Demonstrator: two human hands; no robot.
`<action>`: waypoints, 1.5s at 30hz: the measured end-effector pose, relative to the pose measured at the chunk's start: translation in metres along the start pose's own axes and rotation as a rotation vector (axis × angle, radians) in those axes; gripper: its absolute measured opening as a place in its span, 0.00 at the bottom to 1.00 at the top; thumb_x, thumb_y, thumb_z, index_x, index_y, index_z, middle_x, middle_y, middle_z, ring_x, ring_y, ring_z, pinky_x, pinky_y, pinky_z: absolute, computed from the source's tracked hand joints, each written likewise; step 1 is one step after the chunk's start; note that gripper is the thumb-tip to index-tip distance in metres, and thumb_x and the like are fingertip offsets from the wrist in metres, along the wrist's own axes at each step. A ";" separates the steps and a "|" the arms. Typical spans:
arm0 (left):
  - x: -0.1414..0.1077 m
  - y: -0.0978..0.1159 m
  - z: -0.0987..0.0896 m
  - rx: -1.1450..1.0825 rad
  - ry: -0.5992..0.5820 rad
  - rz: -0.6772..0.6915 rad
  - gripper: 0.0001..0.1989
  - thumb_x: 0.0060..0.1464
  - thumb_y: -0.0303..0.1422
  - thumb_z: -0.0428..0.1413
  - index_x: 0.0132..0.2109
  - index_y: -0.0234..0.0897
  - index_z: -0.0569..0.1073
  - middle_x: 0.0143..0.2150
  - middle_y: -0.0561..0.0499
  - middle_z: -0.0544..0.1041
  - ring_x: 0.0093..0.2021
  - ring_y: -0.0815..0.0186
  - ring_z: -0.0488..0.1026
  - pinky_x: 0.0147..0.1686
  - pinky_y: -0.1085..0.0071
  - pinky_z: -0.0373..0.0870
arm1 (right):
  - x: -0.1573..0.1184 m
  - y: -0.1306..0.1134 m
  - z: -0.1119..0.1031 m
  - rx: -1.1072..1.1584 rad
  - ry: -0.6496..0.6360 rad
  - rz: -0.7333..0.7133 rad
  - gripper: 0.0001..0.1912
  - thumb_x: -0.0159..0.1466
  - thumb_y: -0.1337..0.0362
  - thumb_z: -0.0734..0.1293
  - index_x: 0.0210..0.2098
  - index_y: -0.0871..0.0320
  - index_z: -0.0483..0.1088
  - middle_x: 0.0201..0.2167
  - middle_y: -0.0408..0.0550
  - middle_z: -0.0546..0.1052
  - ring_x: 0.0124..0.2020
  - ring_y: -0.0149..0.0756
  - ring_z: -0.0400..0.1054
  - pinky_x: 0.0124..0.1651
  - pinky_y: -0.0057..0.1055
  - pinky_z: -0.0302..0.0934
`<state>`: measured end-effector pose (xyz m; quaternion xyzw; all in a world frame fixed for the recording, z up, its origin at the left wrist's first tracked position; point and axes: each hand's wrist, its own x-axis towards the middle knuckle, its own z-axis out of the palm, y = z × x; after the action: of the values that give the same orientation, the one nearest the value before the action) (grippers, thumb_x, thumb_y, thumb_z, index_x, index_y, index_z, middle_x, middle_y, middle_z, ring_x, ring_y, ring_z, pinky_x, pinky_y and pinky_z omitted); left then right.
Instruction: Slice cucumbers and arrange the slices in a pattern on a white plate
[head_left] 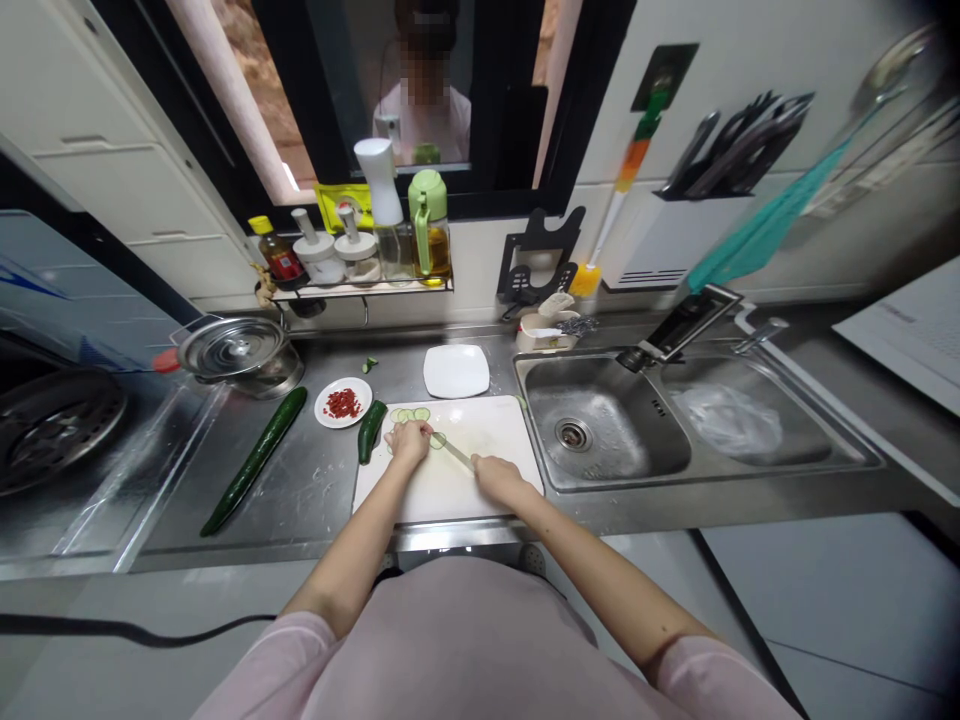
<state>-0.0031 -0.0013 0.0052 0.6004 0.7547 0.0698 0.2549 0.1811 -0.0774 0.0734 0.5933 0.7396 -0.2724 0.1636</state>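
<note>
Your right hand (498, 479) is closed around the handle of the knife (454, 452), its blade angled across the white cutting board (465, 489) toward your left hand (410, 441). Your left hand is partly curled, fingers low beside the blade tip; you can't tell what it grips. Cucumber slices (411, 414) lie just beyond it, and a cucumber piece (370, 432) rests at the board's left edge.

Knife (459, 457) and cucumber slices (406, 414)
Pale, green-rimmed rounds, mostly far left on a white cutting board (442, 497); metal blade angled far-left.
</note>
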 end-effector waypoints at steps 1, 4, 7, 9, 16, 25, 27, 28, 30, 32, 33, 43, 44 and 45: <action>0.000 0.000 0.000 0.001 0.000 0.000 0.10 0.53 0.32 0.52 0.36 0.49 0.79 0.43 0.49 0.79 0.54 0.52 0.65 0.53 0.54 0.53 | 0.000 0.000 0.000 0.000 -0.001 0.000 0.20 0.64 0.73 0.54 0.52 0.61 0.66 0.44 0.61 0.77 0.47 0.46 0.72 0.42 0.35 0.63; 0.000 0.000 0.001 0.005 0.003 0.004 0.10 0.53 0.32 0.52 0.35 0.49 0.79 0.43 0.49 0.79 0.55 0.52 0.65 0.53 0.53 0.53 | 0.000 -0.001 0.000 -0.001 -0.003 0.003 0.20 0.64 0.73 0.54 0.52 0.61 0.66 0.45 0.62 0.76 0.48 0.46 0.72 0.43 0.35 0.63; 0.000 0.000 0.001 0.010 0.007 0.005 0.10 0.53 0.32 0.52 0.35 0.49 0.78 0.43 0.50 0.79 0.55 0.52 0.65 0.53 0.54 0.53 | -0.001 -0.002 0.001 -0.001 0.004 0.004 0.20 0.64 0.73 0.54 0.53 0.61 0.66 0.45 0.61 0.76 0.48 0.45 0.72 0.44 0.35 0.62; -0.001 0.000 0.001 0.010 0.008 0.003 0.10 0.53 0.33 0.52 0.36 0.49 0.78 0.43 0.49 0.79 0.55 0.52 0.65 0.53 0.54 0.53 | -0.002 -0.003 0.001 -0.001 0.010 0.005 0.20 0.64 0.74 0.54 0.53 0.61 0.66 0.45 0.61 0.76 0.48 0.44 0.72 0.44 0.35 0.63; -0.005 0.003 -0.004 0.006 0.014 0.011 0.10 0.52 0.32 0.53 0.36 0.49 0.79 0.43 0.49 0.79 0.55 0.52 0.66 0.52 0.53 0.55 | -0.009 0.000 0.000 0.008 0.024 0.012 0.19 0.64 0.74 0.54 0.52 0.60 0.66 0.45 0.61 0.76 0.48 0.46 0.72 0.43 0.36 0.63; -0.008 0.005 -0.003 -0.022 0.021 -0.040 0.12 0.51 0.31 0.53 0.37 0.51 0.79 0.41 0.50 0.80 0.55 0.53 0.67 0.52 0.54 0.55 | -0.023 0.013 0.009 -0.003 0.021 0.032 0.21 0.63 0.74 0.55 0.53 0.61 0.66 0.45 0.63 0.77 0.48 0.48 0.72 0.43 0.38 0.64; -0.007 0.004 -0.002 -0.021 0.024 -0.055 0.12 0.51 0.31 0.53 0.37 0.51 0.80 0.41 0.51 0.81 0.54 0.54 0.68 0.52 0.54 0.55 | -0.023 0.014 0.010 -0.002 0.030 0.031 0.20 0.63 0.74 0.55 0.52 0.61 0.67 0.45 0.63 0.77 0.48 0.47 0.72 0.44 0.38 0.64; -0.006 0.004 -0.001 -0.018 0.026 -0.061 0.12 0.52 0.31 0.53 0.37 0.51 0.80 0.41 0.50 0.81 0.54 0.54 0.68 0.52 0.54 0.55 | -0.022 0.013 0.010 0.002 0.034 0.028 0.20 0.63 0.74 0.54 0.52 0.61 0.67 0.45 0.63 0.77 0.48 0.47 0.72 0.44 0.38 0.64; -0.006 0.004 0.000 -0.010 0.026 -0.066 0.12 0.51 0.31 0.53 0.37 0.51 0.80 0.41 0.50 0.81 0.54 0.54 0.68 0.52 0.54 0.55 | -0.019 0.012 0.010 0.013 0.042 0.019 0.20 0.64 0.74 0.54 0.52 0.61 0.67 0.45 0.63 0.77 0.48 0.46 0.72 0.45 0.37 0.64; -0.006 0.005 -0.001 -0.013 0.023 -0.059 0.12 0.51 0.32 0.53 0.37 0.51 0.80 0.41 0.51 0.81 0.54 0.54 0.68 0.51 0.55 0.56 | -0.016 0.009 0.010 0.015 0.052 0.014 0.20 0.64 0.74 0.54 0.52 0.62 0.68 0.45 0.62 0.77 0.48 0.46 0.72 0.45 0.37 0.64; -0.007 0.006 -0.002 -0.016 0.024 -0.057 0.11 0.51 0.32 0.54 0.37 0.52 0.80 0.41 0.51 0.81 0.54 0.54 0.69 0.52 0.55 0.56 | -0.014 0.008 0.010 0.013 0.058 0.014 0.20 0.64 0.74 0.54 0.52 0.62 0.68 0.45 0.62 0.77 0.48 0.46 0.72 0.45 0.37 0.64; -0.014 0.010 0.002 0.014 0.082 -0.025 0.13 0.53 0.30 0.51 0.35 0.50 0.80 0.43 0.49 0.80 0.54 0.52 0.67 0.51 0.53 0.55 | -0.010 0.004 0.010 0.032 0.102 0.018 0.20 0.64 0.75 0.54 0.51 0.61 0.69 0.44 0.62 0.78 0.47 0.47 0.73 0.44 0.37 0.64; -0.014 0.011 0.002 0.021 0.086 -0.016 0.13 0.53 0.30 0.51 0.35 0.50 0.80 0.43 0.49 0.80 0.54 0.52 0.67 0.51 0.53 0.55 | -0.010 0.004 0.011 0.030 0.102 0.018 0.20 0.63 0.75 0.54 0.51 0.62 0.69 0.44 0.62 0.78 0.47 0.48 0.73 0.44 0.38 0.64; -0.015 0.011 0.002 0.026 0.088 -0.009 0.13 0.53 0.30 0.51 0.36 0.49 0.80 0.44 0.49 0.79 0.54 0.52 0.67 0.51 0.53 0.55 | -0.012 0.005 0.012 0.026 0.102 0.019 0.21 0.63 0.75 0.54 0.52 0.62 0.69 0.44 0.63 0.78 0.47 0.48 0.73 0.44 0.38 0.64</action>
<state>0.0099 -0.0128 0.0130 0.5968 0.7687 0.0853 0.2137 0.1882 -0.0931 0.0696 0.6156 0.7375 -0.2500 0.1206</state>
